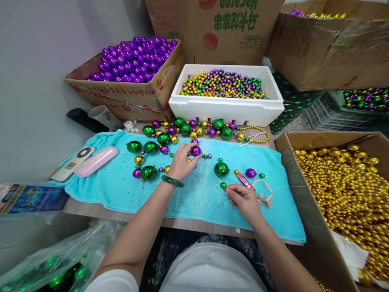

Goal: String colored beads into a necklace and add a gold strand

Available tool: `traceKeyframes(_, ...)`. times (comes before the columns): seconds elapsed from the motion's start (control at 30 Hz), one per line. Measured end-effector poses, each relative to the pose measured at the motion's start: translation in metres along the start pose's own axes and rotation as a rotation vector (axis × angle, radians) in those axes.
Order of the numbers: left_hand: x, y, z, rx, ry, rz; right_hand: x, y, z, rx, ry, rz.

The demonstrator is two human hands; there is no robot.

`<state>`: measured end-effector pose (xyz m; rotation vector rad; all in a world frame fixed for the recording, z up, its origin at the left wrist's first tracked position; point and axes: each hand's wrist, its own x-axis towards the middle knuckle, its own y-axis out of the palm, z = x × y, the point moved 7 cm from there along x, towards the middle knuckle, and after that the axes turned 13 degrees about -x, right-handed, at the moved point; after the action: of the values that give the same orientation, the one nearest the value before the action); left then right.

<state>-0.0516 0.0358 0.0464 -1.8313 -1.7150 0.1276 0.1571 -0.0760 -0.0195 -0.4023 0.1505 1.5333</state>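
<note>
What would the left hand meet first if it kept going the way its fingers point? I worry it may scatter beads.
Probably the purple bead at the left hand's fingertips; it seems already touching.

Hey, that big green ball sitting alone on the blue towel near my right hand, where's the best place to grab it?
Pinch the big green ball across its widest part, coming straight down from above. It is round and glossy, so a hold off the middle could slip. Both flanks look free; the small green bead lies just in front, near the right hand.
</note>
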Motion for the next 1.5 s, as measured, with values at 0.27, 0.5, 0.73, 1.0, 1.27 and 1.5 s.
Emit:
traceKeyframes(0.27,-0.012,-0.009,-0.017,-0.011,0.06,-0.097,-0.003,0.001,0.001,-0.059,0.018,-0.019)
traceKeyframes(0.5,-0.017,-0.011,-0.023,0.091,0.128,-0.091,-0.004,0.001,-0.002,-0.063,0.015,-0.017)
traceKeyframes(0.73,-0.032,0.0,-0.041,0.272,0.274,-0.086,-0.003,0.002,-0.001,-0.072,-0.008,-0.023)
traceKeyframes(1.0,-0.048,0.014,-0.044,0.346,0.384,-0.174,-0.004,0.007,-0.005,-0.042,0.031,-0.019)
traceKeyframes(1.27,-0.044,0.008,-0.041,-0.101,0.214,-0.129,-0.003,0.001,-0.003,-0.044,0.014,-0.03)
traceKeyframes(1.5,-0.038,0.01,-0.016,-0.905,-0.206,-0.256,-0.001,0.002,-0.002,-0.052,-0.068,-0.02)
